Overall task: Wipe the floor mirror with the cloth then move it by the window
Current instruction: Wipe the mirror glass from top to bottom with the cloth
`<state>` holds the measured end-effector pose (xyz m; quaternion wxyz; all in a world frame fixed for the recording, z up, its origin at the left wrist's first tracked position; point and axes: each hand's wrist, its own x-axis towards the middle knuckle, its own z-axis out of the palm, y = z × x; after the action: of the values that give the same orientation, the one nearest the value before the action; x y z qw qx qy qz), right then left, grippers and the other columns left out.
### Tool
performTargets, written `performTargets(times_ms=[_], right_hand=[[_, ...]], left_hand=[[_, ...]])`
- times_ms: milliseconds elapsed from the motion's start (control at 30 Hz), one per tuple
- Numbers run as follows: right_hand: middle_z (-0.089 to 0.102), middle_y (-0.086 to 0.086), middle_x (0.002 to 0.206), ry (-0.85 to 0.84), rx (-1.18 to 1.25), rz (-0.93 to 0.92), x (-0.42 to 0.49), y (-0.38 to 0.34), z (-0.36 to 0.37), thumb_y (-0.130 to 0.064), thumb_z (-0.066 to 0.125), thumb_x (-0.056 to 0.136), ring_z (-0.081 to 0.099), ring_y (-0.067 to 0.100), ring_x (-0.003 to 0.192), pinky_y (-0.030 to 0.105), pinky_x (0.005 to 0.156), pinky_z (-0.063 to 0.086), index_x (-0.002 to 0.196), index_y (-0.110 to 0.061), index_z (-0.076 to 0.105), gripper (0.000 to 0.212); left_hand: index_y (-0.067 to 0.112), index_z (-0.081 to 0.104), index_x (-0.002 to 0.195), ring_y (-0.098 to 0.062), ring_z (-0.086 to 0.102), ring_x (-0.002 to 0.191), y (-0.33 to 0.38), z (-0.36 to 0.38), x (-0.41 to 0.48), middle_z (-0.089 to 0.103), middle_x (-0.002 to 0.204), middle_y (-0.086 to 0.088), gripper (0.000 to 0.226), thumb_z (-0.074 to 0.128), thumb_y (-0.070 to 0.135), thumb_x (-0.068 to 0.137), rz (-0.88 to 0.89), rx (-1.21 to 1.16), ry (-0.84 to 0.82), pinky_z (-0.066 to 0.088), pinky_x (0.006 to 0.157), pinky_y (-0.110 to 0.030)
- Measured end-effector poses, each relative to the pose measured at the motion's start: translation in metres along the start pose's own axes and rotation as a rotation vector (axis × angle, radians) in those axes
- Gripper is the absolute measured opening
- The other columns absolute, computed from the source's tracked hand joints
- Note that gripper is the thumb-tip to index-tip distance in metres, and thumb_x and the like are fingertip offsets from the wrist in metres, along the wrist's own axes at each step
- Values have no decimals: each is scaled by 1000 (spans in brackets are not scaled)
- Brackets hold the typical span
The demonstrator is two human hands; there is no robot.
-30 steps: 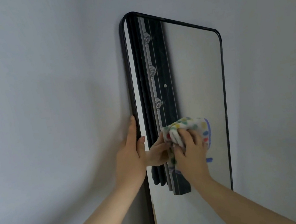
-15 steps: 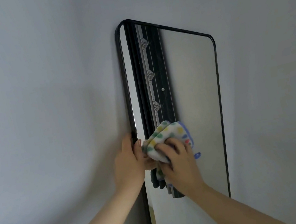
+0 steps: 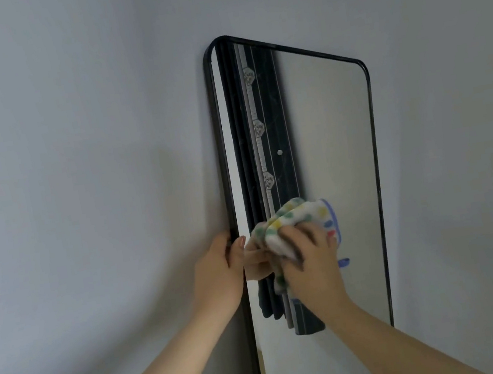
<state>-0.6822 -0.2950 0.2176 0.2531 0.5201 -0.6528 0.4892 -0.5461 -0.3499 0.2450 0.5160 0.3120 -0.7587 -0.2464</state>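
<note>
Your left hand point(image 3: 219, 271) is clamped on the left edge of the tall black-framed floor mirror with rounded corners point(image 3: 333, 148), fingers curled behind the frame and the thumb lying on the front, close to the glass. The mirror stands upright against the pale grey wall point(image 3: 73, 148), its top corners well above your hands.

Your right hand point(image 3: 310, 257) is closed on the white terry cloth with coloured dots and a blue hem point(image 3: 303, 215), pressing it flat against the glass in the lower left part of the mirror. The cloth bunches above and to the left of your knuckles, with its blue-edged side sticking out to the right of your fingers. The two hands are near each other: the cloth's left fold lies just beside your left thumb, though you cannot tell whether they touch.

In the glass, above the cloth, you see the reflection of a dark pleated curtain with a pale patterned strip point(image 3: 257, 127). A reflected piece of your left hand shows beneath the cloth's left fold.
</note>
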Motion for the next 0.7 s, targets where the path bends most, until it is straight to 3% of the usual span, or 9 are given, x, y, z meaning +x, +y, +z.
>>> performTargets(times_ms=[67,133,200,300,433,467,600,633,700], right_hand=[[53,-1,117,-43,-28,-212,-15,-3,2,-25,55,73,44,30,111,43,85,44,107,-36,53,36],[47,-8,118,-64,-58,-257,-16,9,4,-31,52,71,42,27,111,41,82,43,106,-40,50,36],[49,-3,120,-42,-34,-100,-8,18,4,-32,56,73,44,30,112,48,83,47,109,-39,51,37],[54,7,118,33,19,94,-5,11,7,-33,57,74,47,35,111,50,87,45,110,-31,56,36],[50,-3,117,-44,-71,-282,-26,0,10,-32,52,68,44,29,109,41,81,43,107,-38,50,39],[48,-5,118,-56,-86,-296,-24,7,9,-34,50,69,44,28,109,40,81,44,108,-39,49,40],[50,5,124,14,23,118,-5,22,6,-25,56,82,43,31,113,47,96,40,121,-31,52,40],[50,6,125,7,39,146,-7,17,5,-21,57,83,42,31,115,42,97,38,122,-27,54,40],[52,6,124,-32,9,-16,-17,4,6,-27,51,79,44,30,113,34,93,35,120,-29,54,42]], left_hand=[[20,51,89,-12,53,63,-1,1,-1,53,64,10,16,41,31,95,8,33,6,38,50,-9],[21,51,89,-5,51,62,-1,2,-1,51,65,13,16,40,31,95,-1,27,20,38,52,-7],[22,51,91,-1,48,61,-1,2,-1,49,65,13,14,40,30,95,-2,25,43,36,50,-8],[22,52,93,-11,49,64,1,4,-3,50,67,10,15,40,30,95,-8,19,62,31,48,-14],[17,56,101,-4,49,63,0,6,-3,54,71,11,22,39,30,96,1,4,59,37,51,-9],[19,55,99,0,48,63,-1,6,-4,52,69,14,20,39,31,96,-3,2,58,37,50,-8],[25,46,89,-2,45,59,-1,5,-4,47,64,15,8,41,28,95,-1,-5,79,37,51,-7],[25,46,89,-2,46,60,-1,6,-5,47,65,15,8,41,28,95,-3,-13,78,37,51,-7],[24,47,94,-2,47,63,-2,7,-5,47,68,17,10,40,30,95,-13,-19,57,33,49,-8]])
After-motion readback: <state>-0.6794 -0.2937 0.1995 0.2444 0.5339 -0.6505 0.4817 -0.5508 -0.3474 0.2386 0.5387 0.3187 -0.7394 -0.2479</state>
